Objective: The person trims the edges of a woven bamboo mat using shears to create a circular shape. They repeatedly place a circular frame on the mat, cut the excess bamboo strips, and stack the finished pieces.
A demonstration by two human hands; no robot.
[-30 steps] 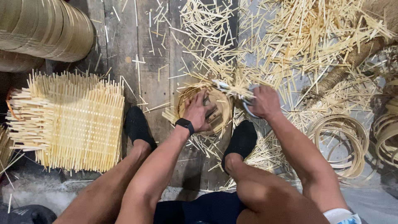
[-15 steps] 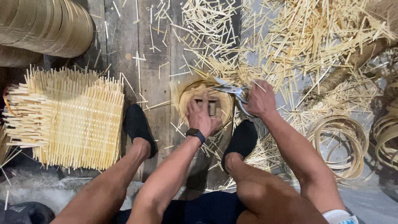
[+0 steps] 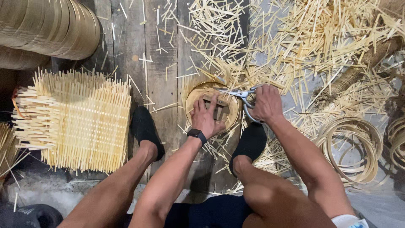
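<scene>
A small round woven bamboo piece with a wooden ring rim point(image 3: 195, 93) lies on the plank floor between my feet. My left hand point(image 3: 206, 118), with a black watch at the wrist, presses flat on it, fingers spread. My right hand point(image 3: 265, 104) grips metal scissors point(image 3: 241, 93) whose blades point left along the ring's far edge. Trimmed bamboo strips stick out around the rim.
A stack of square woven bamboo mats point(image 3: 78, 120) sits at the left. Stacked bamboo hoops point(image 3: 50, 27) fill the upper left, loose hoops point(image 3: 352, 147) lie at the right. Cut bamboo slivers point(image 3: 303, 38) litter the floor. My black shoes point(image 3: 145, 128) flank the work.
My left hand shifted from gripping the ring's side to lying flat on top of it. The right hand with the scissors moved to the ring's upper right edge.
</scene>
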